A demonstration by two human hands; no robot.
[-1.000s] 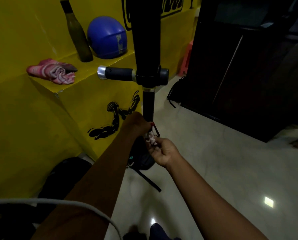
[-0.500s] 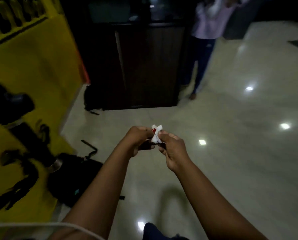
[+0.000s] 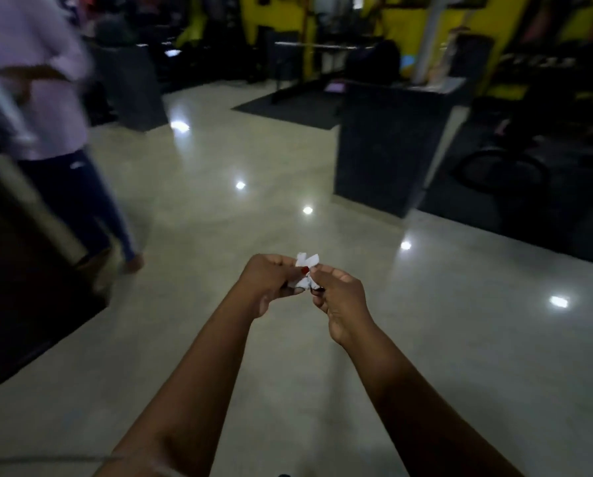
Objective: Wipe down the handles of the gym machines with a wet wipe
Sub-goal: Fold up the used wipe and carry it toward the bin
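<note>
Wipe [image 3: 307,262] now above open floor [image 3: 216,242]

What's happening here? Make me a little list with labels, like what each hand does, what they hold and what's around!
left hand: pinches the wet wipe from its left side
right hand: pinches the same wipe from its right side
wet wipe: small, white, crumpled, held up between both hands
floor: pale, shiny, dotted with light reflections
other person: far left, blurred, lilac top
dark counter: stands further back on the right
machine handles: none near the hands
</note>
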